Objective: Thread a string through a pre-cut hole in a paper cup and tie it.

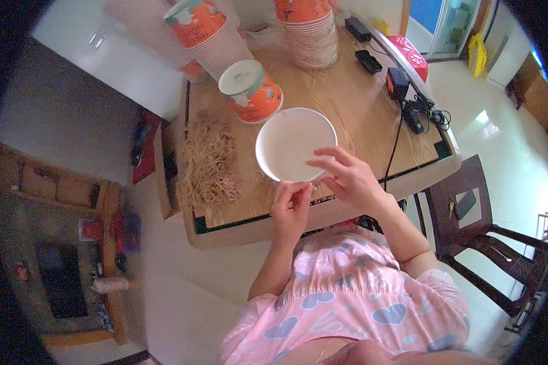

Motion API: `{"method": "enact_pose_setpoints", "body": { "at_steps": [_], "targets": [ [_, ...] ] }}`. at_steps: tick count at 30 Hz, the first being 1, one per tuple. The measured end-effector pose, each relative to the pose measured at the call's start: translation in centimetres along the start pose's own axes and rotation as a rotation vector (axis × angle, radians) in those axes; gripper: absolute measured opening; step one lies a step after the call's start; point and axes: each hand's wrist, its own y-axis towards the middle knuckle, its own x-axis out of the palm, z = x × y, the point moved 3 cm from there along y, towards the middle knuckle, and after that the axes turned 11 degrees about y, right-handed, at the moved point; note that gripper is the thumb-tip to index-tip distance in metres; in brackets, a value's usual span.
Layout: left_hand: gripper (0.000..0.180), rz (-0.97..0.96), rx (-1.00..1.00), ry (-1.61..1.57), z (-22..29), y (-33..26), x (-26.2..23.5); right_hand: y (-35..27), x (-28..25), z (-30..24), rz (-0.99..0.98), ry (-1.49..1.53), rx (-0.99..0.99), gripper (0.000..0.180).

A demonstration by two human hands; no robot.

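Note:
A wide white paper tub [273, 149] stands at the table's front edge, its mouth toward me. A faint thin strand seems to cross its inside. My left hand [291, 207] is at the tub's near rim, thumb and fingers pinched together; what they hold is too small to name. Just to its right, my right hand [353, 182] hovers by the tub's rim with its fingers apart, and I see nothing in it. A tangled heap of tan, fibre-like strands [210, 161] lies to the left of the tub.
Behind the tub rests an orange-and-green paper tub [256, 100]. Tall stacks of nested tubs [310, 45] stand at the back. Black adapters and cables [414, 112] lie at the right, by a red basket [408, 58]. A dark wooden chair [463, 207] stands right of the table.

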Motion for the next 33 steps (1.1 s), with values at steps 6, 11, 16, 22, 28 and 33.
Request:
{"method": "enact_pose_setpoints", "body": {
  "at_steps": [6, 11, 16, 22, 28, 33],
  "targets": [
    [0.006, 0.083, -0.046, -0.124, -1.9, -0.5, -1.3, 1.2, 2.3, 0.3, -0.329, -0.139, 0.014, 0.009],
    [0.014, 0.122, -0.026, -0.088, -3.4, 1.0, -2.4, 2.6, 3.4, -2.5, -0.312, -0.075, -0.034, 0.010],
    [0.048, 0.235, 0.042, 0.173, -3.1, 3.9, -2.4, 5.7, 3.1, -3.1, -0.410, -0.179, -0.065, 0.009],
    [0.078, -0.024, -0.185, -0.006, -4.2, 7.1, -0.8, 11.4, 1.7, -4.2, -0.624, -0.357, -0.009, 0.011],
    [0.068, -0.256, -0.145, 0.127, -5.4, 8.6, 0.1, 15.0, 1.7, -3.4, -0.577, -0.543, -0.021, 0.009],
    [0.034, -0.409, -0.239, 0.390, -6.6, 7.1, -0.3, 17.4, -4.2, 3.6, -0.444, -0.408, 0.213, 0.010]
  ]
}}
